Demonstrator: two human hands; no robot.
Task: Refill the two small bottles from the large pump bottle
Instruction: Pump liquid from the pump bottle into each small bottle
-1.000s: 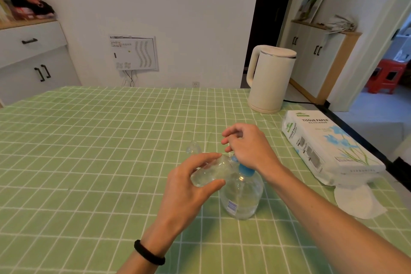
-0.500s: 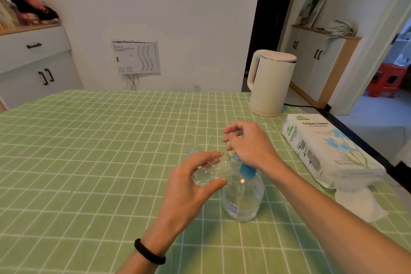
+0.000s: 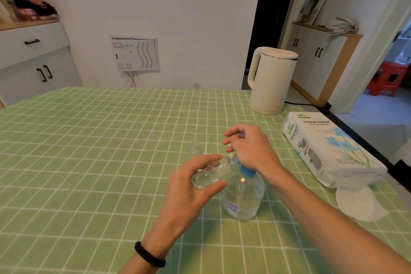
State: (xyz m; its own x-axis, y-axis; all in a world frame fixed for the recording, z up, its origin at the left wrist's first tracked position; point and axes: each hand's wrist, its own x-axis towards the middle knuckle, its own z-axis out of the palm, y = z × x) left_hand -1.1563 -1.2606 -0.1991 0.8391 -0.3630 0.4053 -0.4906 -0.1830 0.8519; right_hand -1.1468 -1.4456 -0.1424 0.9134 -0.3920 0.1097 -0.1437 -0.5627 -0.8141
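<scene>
Large pump bottle [image 3: 243,200], clear with a blue collar [image 3: 246,171] at its neck, stands upright on the green checked tablecloth [image 3: 89,184] close to the person, about a third full of clear liquid. Just to its left, the left hand [image 3: 189,196], with a black wristband [image 3: 149,254] on the wrist, holds a small clear bottle [image 3: 210,174] between thumb and curled fingers. This bottle is tipped almost onto its side above the cloth, its mouth pointing at the pump's top. The right hand [image 3: 251,149] lies over the pump head and hides it; its fingers are loosely bent with the tips free in the air, and whether the hand clasps the pump or only presses on it cannot be told. A little farther back, just beyond the left fingers, the second small bottle [image 3: 195,148] stands on the cloth, apart from both hands. To the right, near the table's edge, a white round pad [image 3: 360,203] lies touching a pack marked TISSUE PAPER [image 3: 329,149]. Farther still, a cream electric kettle [image 3: 271,80] stands at the table's far right corner. Beyond the table are a white wall [image 3: 178,18], a dark doorway [image 3: 275,6] and a red stool [image 3: 387,79].
</scene>
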